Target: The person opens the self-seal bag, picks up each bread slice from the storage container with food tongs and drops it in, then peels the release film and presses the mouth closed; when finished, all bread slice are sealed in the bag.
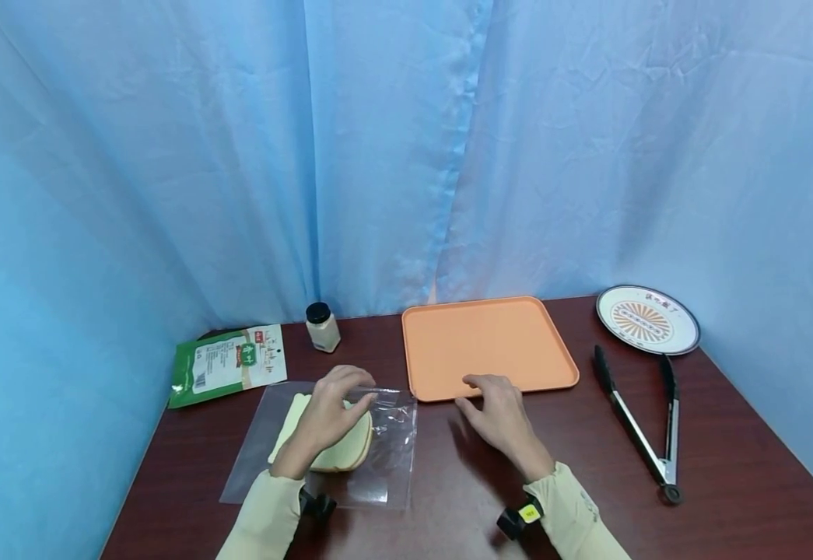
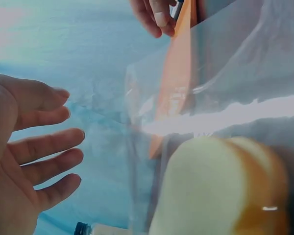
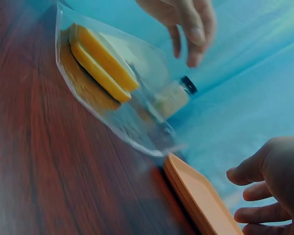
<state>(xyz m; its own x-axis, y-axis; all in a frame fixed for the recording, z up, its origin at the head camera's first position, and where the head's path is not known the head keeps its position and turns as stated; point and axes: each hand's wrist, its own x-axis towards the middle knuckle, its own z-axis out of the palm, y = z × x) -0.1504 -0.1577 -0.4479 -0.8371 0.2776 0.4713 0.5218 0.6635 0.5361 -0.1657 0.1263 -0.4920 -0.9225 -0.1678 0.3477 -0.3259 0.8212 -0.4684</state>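
Blue curtains hang behind the dark brown table (image 1: 448, 482) and along its left and right sides. Toward the table's left edge lies a clear bag (image 1: 395, 459), and inside it are 2 slices of bread (image 1: 346, 451), stacked flat. The bag's far right corner comes right up to the near left corner of an orange tray (image 1: 486, 346); whether they touch, I cannot tell.

The left hand (image 1: 329, 416) is over the bag and bread, its grip released, fingers slightly bent and apart. The right hand (image 1: 500, 416) is at the tray's near edge, also released, fingers loosely curved.

At the table's far left corner lies a green and white pouch (image 1: 231, 364), its contents hidden. Between it and the tray, near the far edge, stands a jar (image 1: 324, 330) with a black cap; its body looks pale. A patterned plate (image 1: 647, 319) sits at the far right corner. Tongs (image 1: 637, 432) lie spread near the right edge, black tips toward the plate.
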